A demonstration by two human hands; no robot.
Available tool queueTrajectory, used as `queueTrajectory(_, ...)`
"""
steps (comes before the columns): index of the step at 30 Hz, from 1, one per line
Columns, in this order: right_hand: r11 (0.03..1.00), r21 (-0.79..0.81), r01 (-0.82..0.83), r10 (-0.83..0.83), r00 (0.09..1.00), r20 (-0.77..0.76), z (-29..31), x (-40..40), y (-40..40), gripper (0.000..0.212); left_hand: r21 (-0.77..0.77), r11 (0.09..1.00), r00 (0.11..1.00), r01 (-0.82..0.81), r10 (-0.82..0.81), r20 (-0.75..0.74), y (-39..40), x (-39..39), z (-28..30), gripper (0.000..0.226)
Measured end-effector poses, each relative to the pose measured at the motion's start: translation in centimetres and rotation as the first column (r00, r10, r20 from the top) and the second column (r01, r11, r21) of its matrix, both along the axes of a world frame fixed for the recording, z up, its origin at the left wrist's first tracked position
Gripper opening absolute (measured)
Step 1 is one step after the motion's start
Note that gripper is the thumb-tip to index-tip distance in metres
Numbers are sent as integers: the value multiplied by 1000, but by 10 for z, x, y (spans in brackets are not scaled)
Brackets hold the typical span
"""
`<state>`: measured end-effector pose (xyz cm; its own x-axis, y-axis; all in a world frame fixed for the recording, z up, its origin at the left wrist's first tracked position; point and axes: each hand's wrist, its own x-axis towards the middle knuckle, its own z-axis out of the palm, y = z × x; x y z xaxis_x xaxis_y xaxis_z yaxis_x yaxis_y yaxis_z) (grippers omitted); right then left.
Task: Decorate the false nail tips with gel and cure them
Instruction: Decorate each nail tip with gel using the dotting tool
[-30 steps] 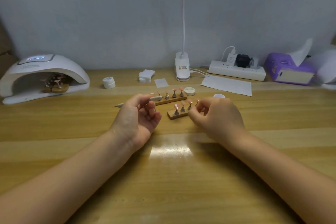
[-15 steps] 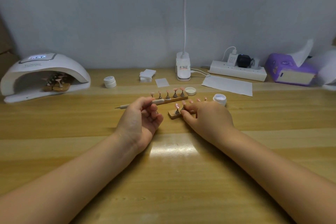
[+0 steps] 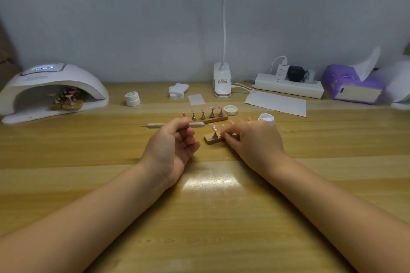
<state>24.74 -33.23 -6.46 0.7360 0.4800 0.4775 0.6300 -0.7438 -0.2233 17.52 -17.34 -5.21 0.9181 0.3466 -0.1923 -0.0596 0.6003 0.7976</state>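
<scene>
fingers [image 3: 177, 125] of the left hand [image 3: 170, 150] pinched a thin tool [image 3: 175, 126] level above the desk [image 3: 210, 217], its point near the pink nail tip [image 3: 214, 128] on the small wooden stand [image 3: 210, 139]. the right hand [image 3: 253, 142] gripped that stand's other end. i judged the stand light enough to skid if the tool pushed sideways, smearing wet gel. the open jar [image 3: 266, 118] just beyond the right hand could be knocked over. more tips sat inside the lamp [image 3: 53, 91].

we see a glossy light wooden table [image 3: 210, 217] carrying a white domed nail lamp [image 3: 53, 86], two small wooden nail stands [image 3: 216, 119], white round jars [image 3: 132, 98], a white power strip [image 3: 288, 86] and a purple tissue box [image 3: 352, 86].
</scene>
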Motion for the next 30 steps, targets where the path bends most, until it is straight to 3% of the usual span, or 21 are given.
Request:
queueTrajectory(6,997,68,-26,24,999,31,0,-3,-1,21,32,999,1000,-1,0,18,0,-1,-1,22)
queueTrajectory(14,851,525,-9,189,938,-292,3,-6,-2,4,201,970,981,-137,105,163,2,-6,-1,17)
queueTrajectory(22,777,629,-24,319,877,-360,5,-12,-3,3,341,922,960,-183,92,266,-1,-11,2,24)
queueTrajectory(25,771,636,-30,328,875,-356,5,-13,-3,2,451,867,942,-212,60,329,-3,-15,1,16)
queueTrajectory(30,751,656,-68,364,872,-326,4,-14,-4,3,654,696,899,-296,-29,438,-10,-22,2,15)
